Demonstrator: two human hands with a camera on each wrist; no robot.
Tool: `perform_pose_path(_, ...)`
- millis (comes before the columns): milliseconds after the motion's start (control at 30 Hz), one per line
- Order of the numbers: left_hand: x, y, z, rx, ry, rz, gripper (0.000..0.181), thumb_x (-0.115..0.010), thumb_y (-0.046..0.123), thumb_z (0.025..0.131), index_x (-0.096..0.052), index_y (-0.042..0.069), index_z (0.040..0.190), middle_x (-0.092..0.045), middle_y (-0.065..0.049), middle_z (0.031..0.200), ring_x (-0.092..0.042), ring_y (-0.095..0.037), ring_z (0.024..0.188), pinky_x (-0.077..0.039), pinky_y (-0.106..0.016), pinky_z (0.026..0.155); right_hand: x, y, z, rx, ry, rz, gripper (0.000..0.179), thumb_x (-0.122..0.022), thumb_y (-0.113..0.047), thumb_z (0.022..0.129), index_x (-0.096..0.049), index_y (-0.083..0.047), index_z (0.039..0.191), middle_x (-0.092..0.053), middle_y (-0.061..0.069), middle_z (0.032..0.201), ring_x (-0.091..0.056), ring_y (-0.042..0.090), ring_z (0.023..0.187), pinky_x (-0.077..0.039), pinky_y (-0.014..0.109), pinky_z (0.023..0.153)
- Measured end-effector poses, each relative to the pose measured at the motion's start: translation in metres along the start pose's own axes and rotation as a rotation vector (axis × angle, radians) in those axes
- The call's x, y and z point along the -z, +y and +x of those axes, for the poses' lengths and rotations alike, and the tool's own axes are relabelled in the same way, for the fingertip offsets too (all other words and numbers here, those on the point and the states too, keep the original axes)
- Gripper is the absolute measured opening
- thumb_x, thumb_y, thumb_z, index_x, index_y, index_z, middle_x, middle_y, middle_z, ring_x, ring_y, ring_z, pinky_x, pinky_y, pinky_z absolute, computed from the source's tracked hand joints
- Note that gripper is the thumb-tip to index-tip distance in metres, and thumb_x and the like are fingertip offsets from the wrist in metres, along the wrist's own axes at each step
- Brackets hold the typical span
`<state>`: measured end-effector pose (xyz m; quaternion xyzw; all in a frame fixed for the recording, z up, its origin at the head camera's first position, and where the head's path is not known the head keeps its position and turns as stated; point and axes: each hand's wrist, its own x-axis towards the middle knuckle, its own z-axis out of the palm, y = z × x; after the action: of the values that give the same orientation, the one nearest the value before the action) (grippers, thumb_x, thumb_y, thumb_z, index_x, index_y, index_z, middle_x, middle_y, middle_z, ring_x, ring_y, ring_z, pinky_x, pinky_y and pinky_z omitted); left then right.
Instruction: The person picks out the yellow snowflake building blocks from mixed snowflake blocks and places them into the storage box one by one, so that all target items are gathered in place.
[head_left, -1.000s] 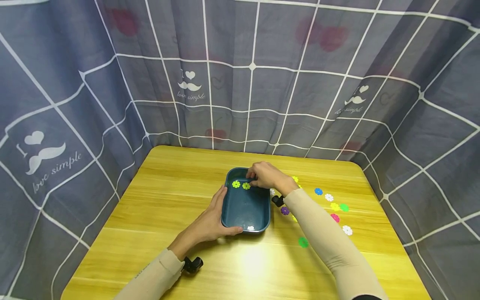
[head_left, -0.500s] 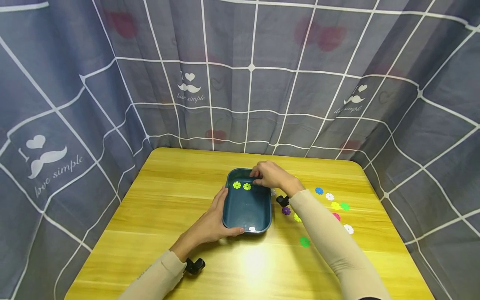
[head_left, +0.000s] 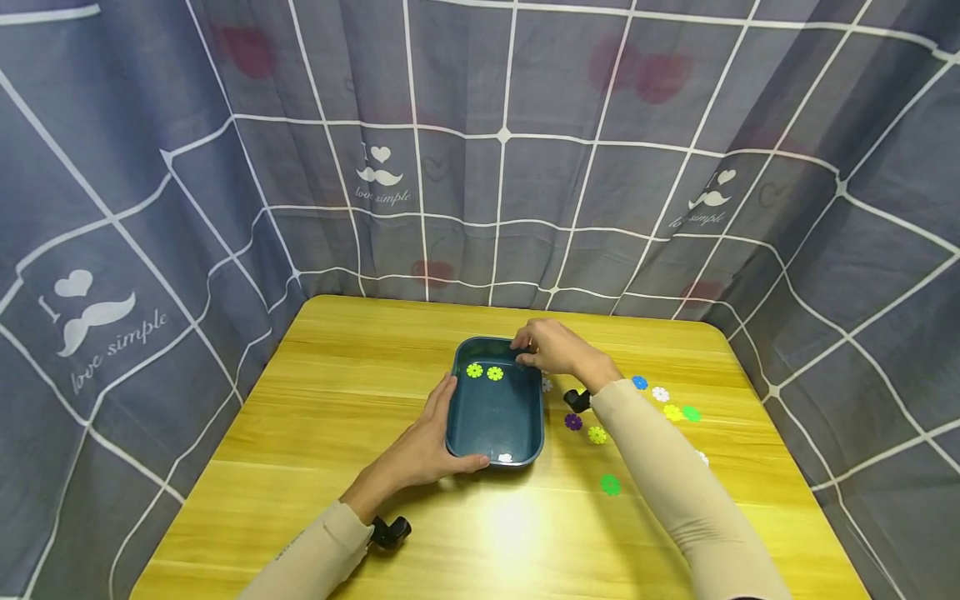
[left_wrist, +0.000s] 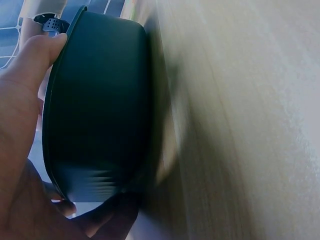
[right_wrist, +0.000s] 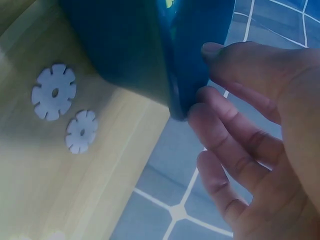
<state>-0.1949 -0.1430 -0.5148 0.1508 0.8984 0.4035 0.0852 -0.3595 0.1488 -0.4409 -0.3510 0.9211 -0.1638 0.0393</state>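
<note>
A dark teal plastic tray stands on the table. My left hand grips its near left corner: the thumb lies at the near rim and the fingers along the left side. Inside, toward the far end, lie two yellow flower-shaped plastic discs, side by side. Over the tray's far right corner is my right hand, its fingers loosely bent and nothing visible between them. In the right wrist view its fingertips are close to the tray's rim; whether they touch it I cannot tell. A white disc lies beside the tray.
Right of the tray, several flower discs are scattered on the wooden table: a purple disc, a yellow disc, a green disc, a blue disc and others. My right forearm hides some. A grid-patterned curtain encloses the table.
My right hand has drawn back to the right, away from the two yellow discs, and its fingers have loosened. Left hand, tray and the discs inside have barely moved.
</note>
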Motion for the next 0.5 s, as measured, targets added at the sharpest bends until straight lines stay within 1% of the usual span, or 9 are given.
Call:
perform_pose_path(133, 0.0, -0.001, 0.0, 0.001, 0.0, -0.005, 0.151, -0.1, 0.066, 0.086, -0.003, 0.014, 0.189, -0.004, -0.008, 0.199, -0.055, -0.05, 0.162, -0.053, -0.068, 0.127, 0.002, 0.004, -0.004, 0.0, 0.018, 0.005, 0.027, -0.087, -0.017, 0.107, -0.087, -0.003, 0.131, -0.082, 0.014, 0.121, -0.078, 0.032, 0.109, -0.067, 0.048, 0.097)
perform_pose_path(233, 0.001, -0.001, 0.0, 0.002, -0.001, -0.004, 0.151, -0.1, 0.066, 0.085, -0.004, 0.015, 0.189, -0.004, -0.007, 0.199, -0.054, -0.05, 0.163, -0.052, -0.069, 0.128, 0.003, 0.008, -0.008, -0.004, 0.029, 0.022, 0.031, -0.086, -0.018, 0.108, -0.085, -0.002, 0.134, -0.081, 0.016, 0.122, -0.078, 0.037, 0.113, -0.066, 0.05, 0.098)
perform_pose_path(333, 0.0, -0.002, 0.0, 0.005, -0.001, -0.004, 0.151, -0.099, 0.066, 0.085, -0.003, 0.015, 0.19, -0.003, -0.007, 0.199, -0.054, -0.05, 0.163, -0.052, -0.069, 0.128, 0.004, 0.014, -0.014, -0.017, 0.032, 0.041, 0.034, -0.085, -0.021, 0.109, -0.084, -0.001, 0.138, -0.08, 0.017, 0.127, -0.078, 0.039, 0.117, -0.066, 0.052, 0.101)
perform_pose_path(500, 0.0, -0.001, 0.0, 0.0, 0.001, -0.007, 0.151, -0.099, 0.068, 0.085, -0.003, 0.016, 0.19, -0.004, -0.007, 0.199, -0.055, -0.05, 0.162, -0.053, -0.069, 0.128, 0.005, 0.024, -0.025, -0.046, 0.062, 0.045, 0.037, -0.085, -0.022, 0.109, -0.082, -0.002, 0.14, -0.08, 0.019, 0.136, -0.077, 0.042, 0.12, -0.065, 0.056, 0.104)
